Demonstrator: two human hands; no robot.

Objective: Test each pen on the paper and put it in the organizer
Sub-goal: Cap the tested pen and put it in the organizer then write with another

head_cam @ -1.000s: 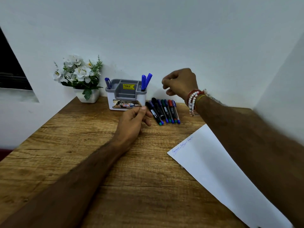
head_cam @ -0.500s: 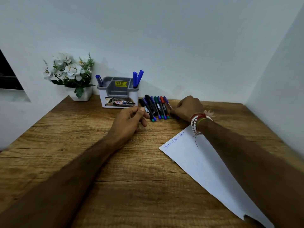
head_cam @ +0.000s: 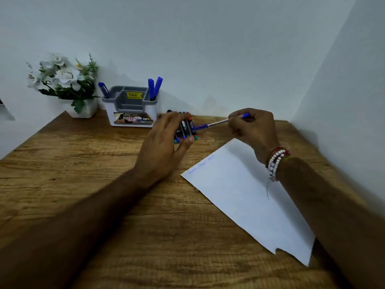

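Observation:
A blue pen (head_cam: 216, 123) with a silver barrel is held in the air by my right hand (head_cam: 254, 130), fingers curled round its rear end, capped tip pointing left. My left hand (head_cam: 166, 138) lies with straight fingers over a row of several markers (head_cam: 188, 127) on the wooden desk (head_cam: 83, 174), covering most of them. The white and grey organizer (head_cam: 133, 119) stands at the back against the wall, with one blue pen (head_cam: 103, 89) in its left slot and two blue pens (head_cam: 154, 87) in its right slot. The white paper (head_cam: 239, 195) lies to the right, faint writing near its top edge.
A white pot of artificial flowers (head_cam: 64, 80) stands left of the organizer in the corner. Walls close the desk at the back and on the right. My right forearm crosses over the paper's right side.
My right hand dropped from the air to the markers' right end and now lifts the blue pen clear. My left hand slid right, from beside the row to over it.

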